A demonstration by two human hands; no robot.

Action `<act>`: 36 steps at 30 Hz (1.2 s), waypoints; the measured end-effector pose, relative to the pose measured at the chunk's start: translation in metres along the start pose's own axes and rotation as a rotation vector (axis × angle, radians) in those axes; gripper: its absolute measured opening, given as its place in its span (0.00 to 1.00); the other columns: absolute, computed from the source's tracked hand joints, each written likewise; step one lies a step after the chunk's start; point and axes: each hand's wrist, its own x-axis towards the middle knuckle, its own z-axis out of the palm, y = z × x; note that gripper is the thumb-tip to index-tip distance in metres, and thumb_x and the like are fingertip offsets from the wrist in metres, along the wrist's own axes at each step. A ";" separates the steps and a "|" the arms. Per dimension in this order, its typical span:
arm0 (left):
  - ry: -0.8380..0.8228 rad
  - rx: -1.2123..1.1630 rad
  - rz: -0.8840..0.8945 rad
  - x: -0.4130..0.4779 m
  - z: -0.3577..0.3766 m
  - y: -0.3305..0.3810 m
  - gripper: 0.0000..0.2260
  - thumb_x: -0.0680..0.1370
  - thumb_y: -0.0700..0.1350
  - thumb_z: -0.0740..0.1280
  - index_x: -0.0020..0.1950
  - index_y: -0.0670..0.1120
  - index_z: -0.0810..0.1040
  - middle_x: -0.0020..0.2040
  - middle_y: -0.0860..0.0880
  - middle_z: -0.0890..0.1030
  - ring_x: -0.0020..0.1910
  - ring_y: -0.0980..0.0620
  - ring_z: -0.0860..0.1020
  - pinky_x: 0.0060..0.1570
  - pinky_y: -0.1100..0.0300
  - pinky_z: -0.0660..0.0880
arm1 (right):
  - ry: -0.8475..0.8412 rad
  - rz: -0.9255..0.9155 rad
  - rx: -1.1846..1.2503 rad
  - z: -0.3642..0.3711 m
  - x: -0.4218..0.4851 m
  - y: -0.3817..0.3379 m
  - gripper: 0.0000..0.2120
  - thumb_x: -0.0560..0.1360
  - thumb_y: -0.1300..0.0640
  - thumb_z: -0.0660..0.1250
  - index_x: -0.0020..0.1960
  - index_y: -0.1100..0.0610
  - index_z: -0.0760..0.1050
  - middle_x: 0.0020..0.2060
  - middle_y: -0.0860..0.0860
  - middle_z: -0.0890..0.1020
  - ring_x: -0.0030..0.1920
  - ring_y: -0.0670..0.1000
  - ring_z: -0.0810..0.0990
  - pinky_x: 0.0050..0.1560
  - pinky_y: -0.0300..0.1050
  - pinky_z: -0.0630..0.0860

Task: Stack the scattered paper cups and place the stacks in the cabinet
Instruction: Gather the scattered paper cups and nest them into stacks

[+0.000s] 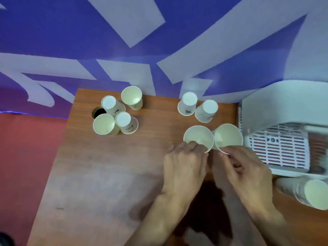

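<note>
Two upright paper cups sit side by side near the table's right part. My left hand (pixel 184 164) grips the left cup (pixel 197 136) at its near rim. My right hand (pixel 248 171) pinches the right cup (pixel 228 134) at its near rim. Behind them stand two upside-down cups (pixel 189 102) (pixel 206 110). At the back left there is a cluster: two upright cups (pixel 132 96) (pixel 104 124) and two upside-down cups (pixel 111 104) (pixel 126 121). A stack of cups (pixel 305 191) lies on its side at the right edge.
The wooden table (pixel 99 166) has a round cable hole (pixel 98 111) at the back left. A white slatted plastic cabinet (pixel 280 139) stands at the table's right side. A blue and white patterned wall rises behind the table.
</note>
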 end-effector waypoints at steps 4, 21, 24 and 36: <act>-0.055 -0.033 0.128 -0.018 0.017 0.067 0.04 0.76 0.50 0.69 0.42 0.52 0.81 0.38 0.53 0.80 0.40 0.49 0.77 0.39 0.55 0.70 | 0.049 0.092 0.081 -0.056 -0.042 0.044 0.05 0.80 0.54 0.69 0.54 0.51 0.83 0.50 0.43 0.81 0.47 0.50 0.82 0.43 0.52 0.81; -0.042 -0.171 0.435 -0.061 0.098 0.273 0.04 0.77 0.47 0.70 0.43 0.52 0.81 0.40 0.54 0.79 0.43 0.49 0.77 0.41 0.54 0.73 | 0.288 0.253 0.022 -0.210 -0.141 0.203 0.08 0.78 0.57 0.66 0.53 0.53 0.82 0.49 0.41 0.80 0.46 0.49 0.80 0.39 0.53 0.80; -0.077 -0.137 0.414 -0.068 0.110 0.271 0.02 0.76 0.46 0.71 0.44 0.53 0.81 0.40 0.55 0.79 0.42 0.49 0.78 0.41 0.55 0.73 | 0.285 0.239 0.056 -0.208 -0.142 0.214 0.08 0.78 0.58 0.67 0.53 0.53 0.83 0.50 0.41 0.81 0.47 0.49 0.80 0.43 0.50 0.79; -0.117 -0.081 0.399 -0.065 0.142 0.268 0.02 0.76 0.48 0.72 0.44 0.53 0.81 0.40 0.55 0.80 0.39 0.50 0.77 0.41 0.56 0.70 | 0.125 0.234 0.025 -0.198 -0.125 0.241 0.09 0.77 0.54 0.68 0.55 0.50 0.82 0.51 0.39 0.81 0.46 0.42 0.80 0.48 0.26 0.69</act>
